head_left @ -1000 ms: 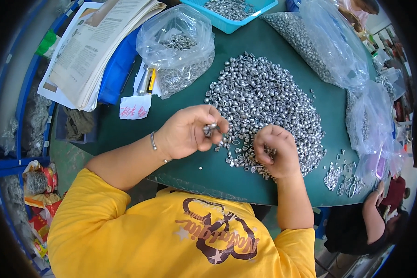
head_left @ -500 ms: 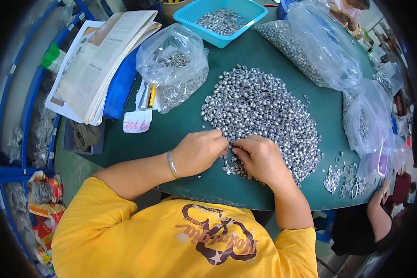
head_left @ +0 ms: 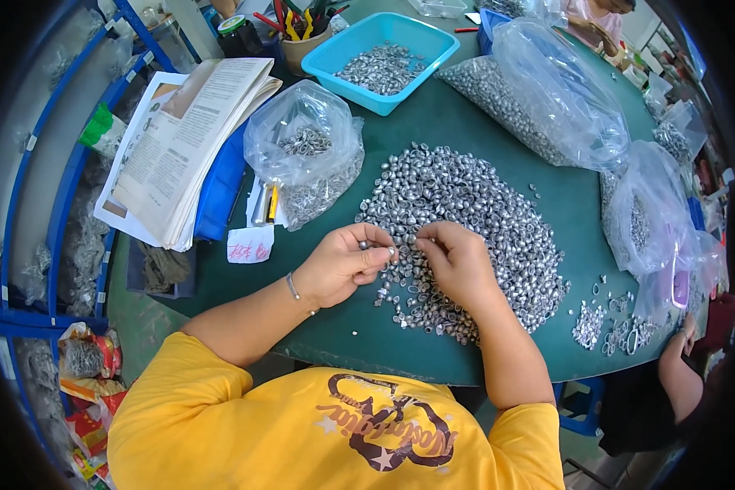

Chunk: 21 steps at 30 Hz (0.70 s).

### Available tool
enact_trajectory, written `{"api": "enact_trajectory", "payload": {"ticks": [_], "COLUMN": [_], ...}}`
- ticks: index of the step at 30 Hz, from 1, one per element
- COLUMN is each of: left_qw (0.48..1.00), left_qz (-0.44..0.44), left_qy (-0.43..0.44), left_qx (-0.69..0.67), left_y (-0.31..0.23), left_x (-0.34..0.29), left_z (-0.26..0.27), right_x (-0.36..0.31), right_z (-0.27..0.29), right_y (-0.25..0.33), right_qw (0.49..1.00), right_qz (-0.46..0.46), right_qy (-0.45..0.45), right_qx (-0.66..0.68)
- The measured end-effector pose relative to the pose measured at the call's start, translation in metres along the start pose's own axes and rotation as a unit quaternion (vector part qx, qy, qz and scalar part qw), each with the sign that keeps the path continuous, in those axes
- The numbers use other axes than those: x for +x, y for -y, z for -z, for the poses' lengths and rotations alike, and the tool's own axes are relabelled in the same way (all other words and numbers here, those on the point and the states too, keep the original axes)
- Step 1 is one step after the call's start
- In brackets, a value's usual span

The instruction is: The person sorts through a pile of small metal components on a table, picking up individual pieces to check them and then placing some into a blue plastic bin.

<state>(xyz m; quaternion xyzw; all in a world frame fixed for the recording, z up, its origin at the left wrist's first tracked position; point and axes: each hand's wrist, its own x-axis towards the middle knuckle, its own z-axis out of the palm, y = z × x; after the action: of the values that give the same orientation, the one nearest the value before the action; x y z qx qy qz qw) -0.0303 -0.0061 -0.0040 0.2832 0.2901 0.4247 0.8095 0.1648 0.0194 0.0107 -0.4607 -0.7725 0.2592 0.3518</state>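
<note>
A broad heap of small silver metal pieces [head_left: 490, 216], rounded and hollow like little caps or rings, lies on the green tabletop in front of me. At its near left edge my left hand [head_left: 340, 268] pinches one small silver metal piece [head_left: 393, 252] between thumb and forefinger. My right hand [head_left: 459, 263] hovers over the heap just beside it, thumb and forefinger brought together. Whatever those right fingertips hold, if anything, is too small to make out. A few bright bits [head_left: 381, 296] lie between my wrists, at the heap's near edge.
Beyond the heap stand a blue basket [head_left: 382, 100] of metal pieces and a clear bag [head_left: 302, 114] of rings. Newspapers [head_left: 192, 135] lie far left. Large filled plastic bags [head_left: 547, 90] line the right side. Smaller piles [head_left: 588, 325] sit front right, near another person's arm [head_left: 679, 380].
My hands have drawn apart a little, and the left has turned, showing the small piece in its pinch. The whole view has shifted, bringing a pot of tools into sight at the back.
</note>
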Motion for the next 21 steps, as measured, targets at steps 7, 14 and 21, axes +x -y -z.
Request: {"api": "enact_trajectory", "payload": {"ticks": [7, 14, 21], "left_qw": [0.999, 0.996, 0.993], "left_qz": [0.013, -0.001, -0.035], "left_qy": [-0.005, 0.016, -0.034], "left_qx": [-0.039, -0.084, -0.110], "left_y": [0.000, 0.001, -0.016], "left_x": [-0.001, -0.001, 0.001], "left_z": [-0.002, 0.007, 0.006], "right_x": [-0.004, -0.004, -0.007], "right_z": [0.022, 0.023, -0.009], "right_y": [0.006, -0.003, 0.009], "right_qw": [0.879, 0.606, 0.998], "right_qz": [-0.155, -0.169, 0.043], "right_qy": [0.127, 0.109, 0.021], "right_qx": [0.432, 0.770, -0.035]}}
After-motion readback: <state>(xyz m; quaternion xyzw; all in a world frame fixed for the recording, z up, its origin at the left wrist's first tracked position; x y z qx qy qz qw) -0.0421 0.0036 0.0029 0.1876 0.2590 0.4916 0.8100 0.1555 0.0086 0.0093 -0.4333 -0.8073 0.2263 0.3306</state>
